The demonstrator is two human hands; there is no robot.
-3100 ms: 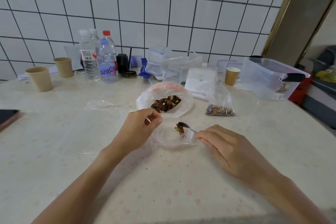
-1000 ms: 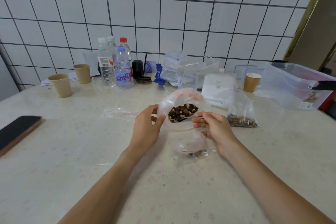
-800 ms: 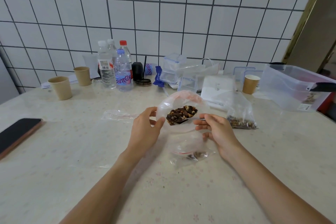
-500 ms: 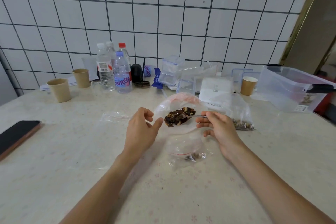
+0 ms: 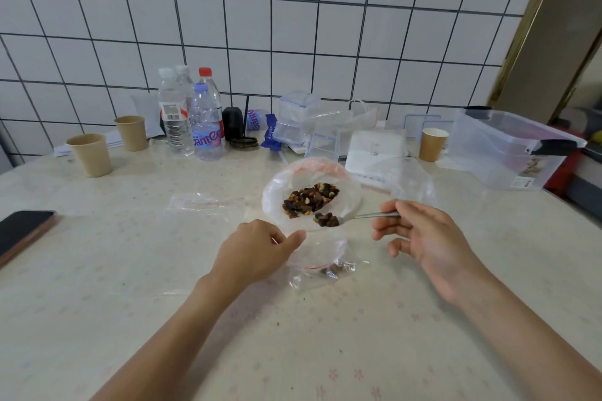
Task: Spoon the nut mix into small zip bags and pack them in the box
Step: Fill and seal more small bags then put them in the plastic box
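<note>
The right hand [image 5: 426, 241] pinches a metal spoon [image 5: 355, 217] loaded with nut mix [image 5: 309, 198] over the open large bag [image 5: 283, 195]. The left hand [image 5: 257, 254] pinches the mouth of the small zip bag [image 5: 321, 265] lying on the table [image 5: 130, 270]. The clear box [image 5: 508, 146] stands far right.

Pretty bright, soft daylight-ish look overall, no harsh hotspots. Shadows under the left hand [image 5: 257, 254] and right hand [image 5: 430, 244] are faint and diffuse on the table [image 5: 97, 319]. The tiled wall [image 5: 293, 26] bows noticeably, with grid lines curving toward the edges (classic wide-angle warp). The clear storage box [image 5: 508, 150] picks up a mild sheen. Detail is a bit soft and smeary all over, worst in the corners, and the bottle labels stay barely readable.
</note>
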